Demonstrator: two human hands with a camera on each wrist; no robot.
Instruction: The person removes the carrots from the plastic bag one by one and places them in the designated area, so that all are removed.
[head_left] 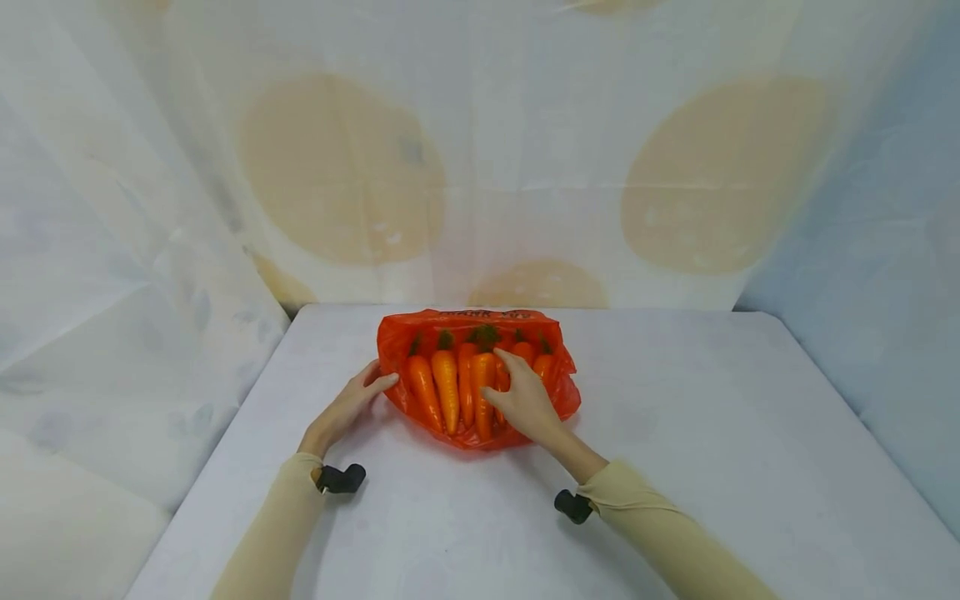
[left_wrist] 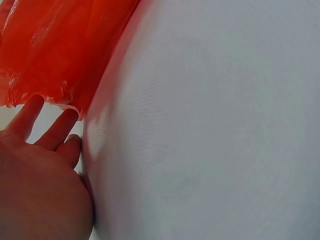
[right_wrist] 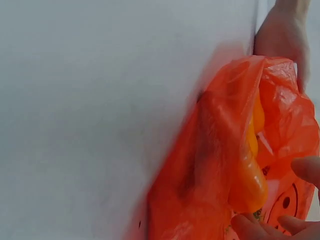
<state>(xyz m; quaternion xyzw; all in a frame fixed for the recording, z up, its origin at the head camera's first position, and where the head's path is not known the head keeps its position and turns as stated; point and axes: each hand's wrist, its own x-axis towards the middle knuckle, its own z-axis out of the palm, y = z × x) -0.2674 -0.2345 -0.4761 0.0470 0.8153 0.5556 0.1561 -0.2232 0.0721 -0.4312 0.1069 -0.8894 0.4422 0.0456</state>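
Observation:
A red plastic bag (head_left: 401, 333) lies on the table with its mouth spread, printed letters along its far edge. Inside, several orange carrots (head_left: 447, 387) with green tops lie side by side. My left hand (head_left: 352, 408) is at the bag's left side; in the left wrist view its fingers (left_wrist: 62, 127) stretch out to the bag's crumpled edge. My right hand (head_left: 528, 400) reaches over the carrots with thumb and fingers spread apart. In the right wrist view its fingertips (right_wrist: 247, 227) are beside the end of a carrot (right_wrist: 250, 187); whether they touch it I cannot tell.
The bag stands toward the far edge of a white table (head_left: 465, 525). Behind it hangs a pale curtain (head_left: 525, 150) with large tan circles, and white sheets enclose both sides. A small black device (head_left: 341, 478) is worn on each wrist.

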